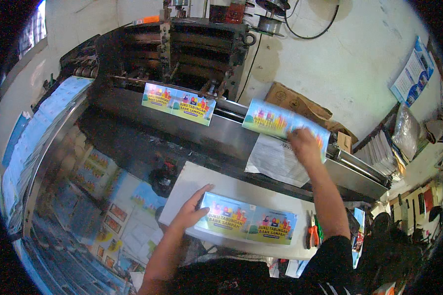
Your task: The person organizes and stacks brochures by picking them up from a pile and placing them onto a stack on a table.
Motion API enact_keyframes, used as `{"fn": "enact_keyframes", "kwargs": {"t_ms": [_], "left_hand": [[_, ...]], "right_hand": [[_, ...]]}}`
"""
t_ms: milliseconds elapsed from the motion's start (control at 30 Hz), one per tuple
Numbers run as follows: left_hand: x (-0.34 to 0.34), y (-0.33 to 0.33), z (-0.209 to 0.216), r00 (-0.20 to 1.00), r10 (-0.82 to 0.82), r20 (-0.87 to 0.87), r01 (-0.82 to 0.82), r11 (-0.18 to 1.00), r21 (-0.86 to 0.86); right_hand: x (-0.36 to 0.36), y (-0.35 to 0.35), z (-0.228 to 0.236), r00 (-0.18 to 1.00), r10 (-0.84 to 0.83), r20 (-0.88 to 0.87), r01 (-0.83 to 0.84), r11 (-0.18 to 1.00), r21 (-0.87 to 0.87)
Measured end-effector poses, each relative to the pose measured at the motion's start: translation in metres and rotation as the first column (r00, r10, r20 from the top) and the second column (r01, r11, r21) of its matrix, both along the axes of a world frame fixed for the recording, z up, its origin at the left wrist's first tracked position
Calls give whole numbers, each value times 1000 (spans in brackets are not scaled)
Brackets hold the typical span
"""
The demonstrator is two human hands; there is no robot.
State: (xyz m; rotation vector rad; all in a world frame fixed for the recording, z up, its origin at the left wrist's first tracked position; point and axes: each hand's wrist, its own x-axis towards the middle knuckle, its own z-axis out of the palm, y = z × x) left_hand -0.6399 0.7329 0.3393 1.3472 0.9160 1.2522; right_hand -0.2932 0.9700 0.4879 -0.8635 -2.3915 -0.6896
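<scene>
Right of centre, the right hand (306, 146) held a blurred printed cover sheet (268, 117) over the metal rail (363, 170), while at lower centre the left hand (188, 212), thumb and forefinger spread, touched a matching sheet (247, 220); I judged it a feeding step, the next move calling for squared edges.

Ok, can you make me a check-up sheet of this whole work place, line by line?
Surface: white table, partly covered.
Things: table print, layers unclear; matching machine print on the machine; blurred print.
Clutter: orange-handled tool at the table's right end; crumpled brown cardboard by the wall.
Hands: left hand at the table print's left edge; right hand holding the blurred print.
Cables: black cable looping against the wall.
Surroundings: pale wall behind.
</scene>
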Motion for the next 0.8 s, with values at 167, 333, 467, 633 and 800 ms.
{"fn": "enact_keyframes", "kwargs": {"t_ms": [167, 333, 467, 633, 800], "left_hand": [[-2, 0, 1, 1000, 7, 6, -7, 1000, -2], [-2, -2, -1, 998, 54, 21, -54, 998, -18], [5, -2, 9, 993, 55, 107, -47, 996, -75], [7, 3, 0, 991, 25, 128, -19, 999, -43], [-2, 8, -19, 1000, 0, 28, -1, 999, 36]], "right_hand": [[-10, -78, -24, 993, -39, 108, 72, 943, -326], [-42, -196, -17, 975, 125, 185, 65, 634, -771], [-53, -242, -28, 949, 163, 270, 118, 610, -783], [-42, -224, -45, 966, 200, 167, 37, 528, -849], [-56, -214, -27, 957, 244, 159, 57, 377, -925]]}}
